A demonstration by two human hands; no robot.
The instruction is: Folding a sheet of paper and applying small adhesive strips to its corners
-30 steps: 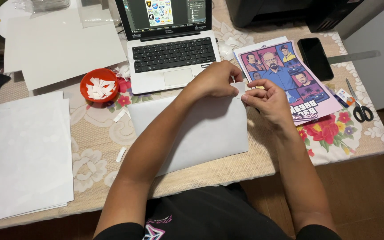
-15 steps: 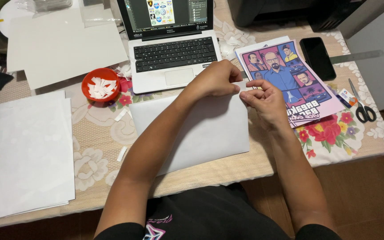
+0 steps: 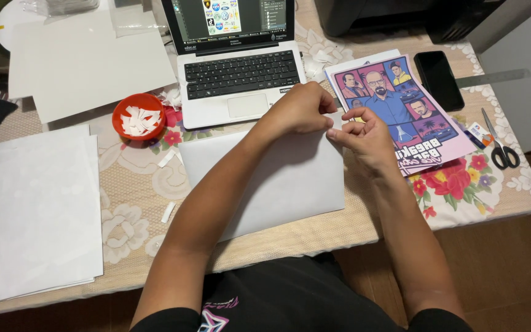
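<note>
At the near edge of the worktop [image 3: 314,237], where the person sits, one white sheet [image 3: 271,181] lies flat and square in front of them, kept close so both arms can rest across it. The left hand [image 3: 302,110] is curled over the sheet's far right corner, at about one o'clock from its middle, its fingers pressed together on what looks like a small white strip at that edge. The right hand [image 3: 367,138] meets it from the three o'clock side, thumb and forefinger pinching the same spot; the strip itself is mostly hidden, so I cannot tell its exact shape. The two hands touch, likely to steady something small.

Out at nine o'clock a stack of white sheets [image 3: 41,212] sits apart, its number not countable. Two or three loose white strips [image 3: 168,212] lie between it and the sheet.

Further back, at eleven o'clock, one orange bowl [image 3: 137,115] holds many cut white strips, within easy reach of the left arm. At two o'clock one colourful poster [image 3: 401,114] lies partly under the right hand. One pair of scissors [image 3: 499,147] rests at three o'clock near the edge.

Farthest off: one open laptop [image 3: 238,67] at twelve, one black phone [image 3: 439,80] and one metal ruler [image 3: 493,78] beyond the poster, and large white sheets [image 3: 87,58] at ten o'clock.
</note>
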